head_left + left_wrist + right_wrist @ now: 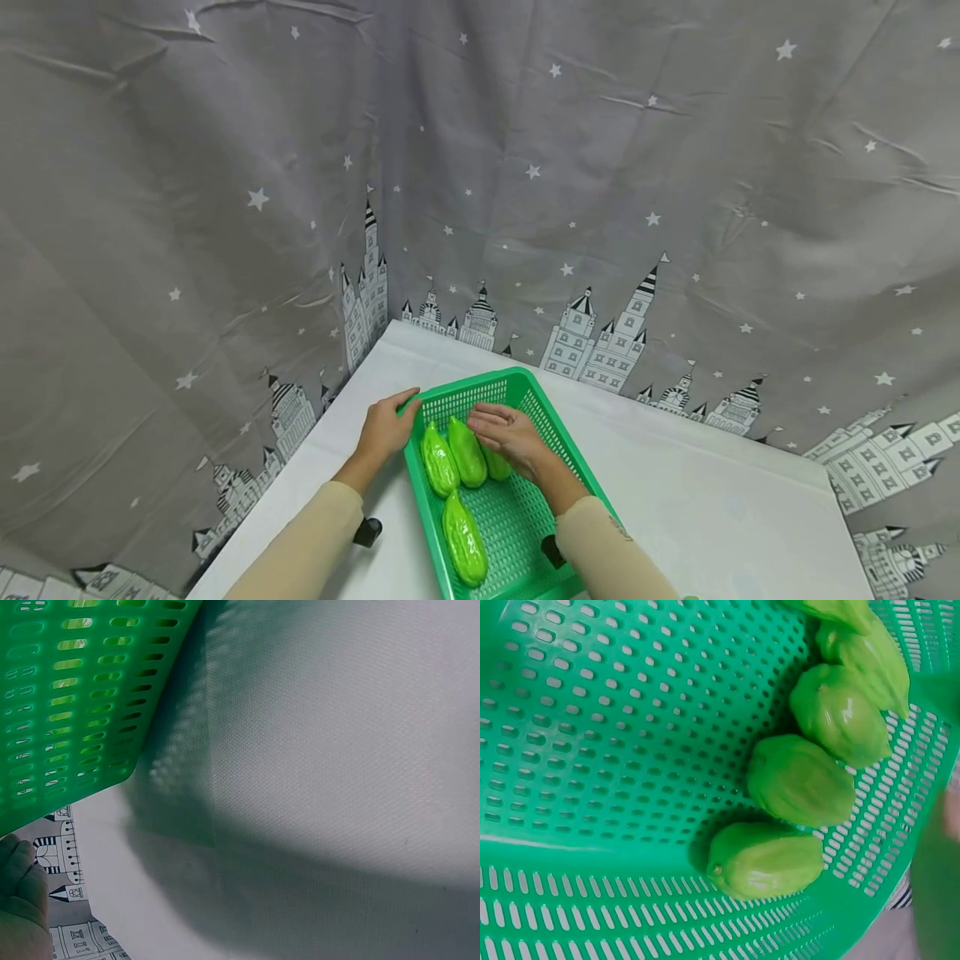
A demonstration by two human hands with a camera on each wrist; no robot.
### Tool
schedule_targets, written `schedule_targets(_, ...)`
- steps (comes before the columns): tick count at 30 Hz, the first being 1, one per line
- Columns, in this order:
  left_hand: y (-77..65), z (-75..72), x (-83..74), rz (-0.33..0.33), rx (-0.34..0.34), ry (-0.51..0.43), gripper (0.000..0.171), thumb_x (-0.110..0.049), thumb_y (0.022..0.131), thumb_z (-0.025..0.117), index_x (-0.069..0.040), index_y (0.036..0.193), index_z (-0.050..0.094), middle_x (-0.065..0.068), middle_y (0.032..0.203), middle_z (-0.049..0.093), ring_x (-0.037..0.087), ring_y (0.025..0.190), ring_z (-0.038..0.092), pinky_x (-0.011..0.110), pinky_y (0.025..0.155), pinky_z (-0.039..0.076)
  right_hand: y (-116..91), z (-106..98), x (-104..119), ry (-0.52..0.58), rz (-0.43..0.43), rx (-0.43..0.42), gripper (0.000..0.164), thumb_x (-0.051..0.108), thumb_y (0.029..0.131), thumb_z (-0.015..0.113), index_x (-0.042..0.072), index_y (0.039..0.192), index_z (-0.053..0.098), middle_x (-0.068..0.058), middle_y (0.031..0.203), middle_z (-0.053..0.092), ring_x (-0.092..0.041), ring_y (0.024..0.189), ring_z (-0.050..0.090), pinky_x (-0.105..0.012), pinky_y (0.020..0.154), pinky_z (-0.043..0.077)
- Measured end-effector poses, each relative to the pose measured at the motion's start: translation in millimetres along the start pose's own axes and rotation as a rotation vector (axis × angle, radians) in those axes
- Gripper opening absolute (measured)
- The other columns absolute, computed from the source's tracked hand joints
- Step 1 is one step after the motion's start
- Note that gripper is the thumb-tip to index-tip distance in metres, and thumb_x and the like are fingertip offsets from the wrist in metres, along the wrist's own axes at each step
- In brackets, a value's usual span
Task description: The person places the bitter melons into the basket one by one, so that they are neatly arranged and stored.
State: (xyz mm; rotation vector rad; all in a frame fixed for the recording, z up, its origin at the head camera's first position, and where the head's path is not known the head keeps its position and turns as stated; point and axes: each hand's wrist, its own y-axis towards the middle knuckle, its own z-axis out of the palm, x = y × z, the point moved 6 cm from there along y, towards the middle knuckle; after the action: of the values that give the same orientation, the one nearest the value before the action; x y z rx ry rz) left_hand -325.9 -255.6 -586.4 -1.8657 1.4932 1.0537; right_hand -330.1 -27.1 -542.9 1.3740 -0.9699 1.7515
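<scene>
A green perforated plastic basket [542, 402] stands on the white table with shiny, ribbed green gourds in it. My left hand [386, 433] grips its rim at the far left corner; in the left wrist view that hand's fingers [19, 874] show beside the basket wall [90, 705]. Over the far end hovers my right hand [510, 435], fingers extended, palm turned left and holding nothing. Beneath it a gourd [497, 467] is partly hidden. Two more gourds lie left of that one, and another gourd [465, 542] lies nearer. In the right wrist view several gourds [765, 862] line one end.
A white cloth-covered table [690, 492] extends to the right of the basket. Grey curtains [480, 125] printed with stars and castles hang behind and to the left. A black wrist camera [367, 532] sits under the left sleeve. A small green thing shows at the bottom edge.
</scene>
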Motion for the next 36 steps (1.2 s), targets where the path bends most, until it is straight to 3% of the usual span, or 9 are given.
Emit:
schedule_targets(4,0.1,4.8,-3.8,0.004,0.011,0.000,0.040,-0.028,0.104,0.059,-0.011,0.139,0.062,0.015,0.138,0.060,0.037,0.131,0.052,0.055,0.109,0.041,-6.8,-12.3,11.5,-0.250,-0.208,-0.198,0.080,0.017,0.082,0.087,0.000,0.148,0.045,-0.020,0.151,0.046,-0.032,0.141,0.041,-0.044,0.117,0.032)
schedule_targets(7,-0.1,8.2,-6.4,0.003,0.023,0.000,0.040,-0.028,0.104,0.059,-0.011,0.140,0.062,0.015,0.139,0.060,0.037,0.131,0.052,0.055,0.109,0.040,-12.7,-19.6,16.5,-0.352,-0.279,-0.331,0.087,0.022,0.077,0.091,0.005,0.150,0.046,-0.014,0.153,0.046,-0.030,0.144,0.037,-0.045,0.119,0.029)
schedule_targets(17,0.5,13.0,-7.1,-0.014,0.056,0.012,0.041,-0.030,0.104,0.058,-0.012,0.141,0.060,0.016,0.141,0.058,0.038,0.133,0.050,0.056,0.111,0.039,-31.1,-41.8,29.7,-0.385,-0.310,-0.456,0.084,0.020,0.076,0.091,0.005,0.147,0.050,-0.011,0.149,0.051,-0.028,0.141,0.043,-0.044,0.117,0.033)
schedule_targets(27,5.8,4.3,-7.5,0.013,0.072,0.043,0.043,-0.030,0.106,0.055,-0.010,0.143,0.058,0.018,0.142,0.056,0.040,0.133,0.049,0.057,0.110,0.039,-57.4,-92.2,51.9,-0.434,-0.330,-0.588,0.080,0.022,0.077,0.091,0.009,0.145,0.052,-0.010,0.147,0.052,-0.026,0.139,0.045,-0.039,0.117,0.033)
schedule_targets(36,9.3,-1.3,-2.3,0.010,0.061,0.056,0.044,-0.031,0.106,0.054,-0.008,0.144,0.057,0.020,0.143,0.054,0.043,0.134,0.047,0.058,0.111,0.036,-92.9,-134.3,47.2,-0.423,-0.248,-0.665,0.081,0.028,0.075,0.092,0.012,0.144,0.053,-0.007,0.146,0.053,-0.022,0.139,0.045,-0.034,0.116,0.034)
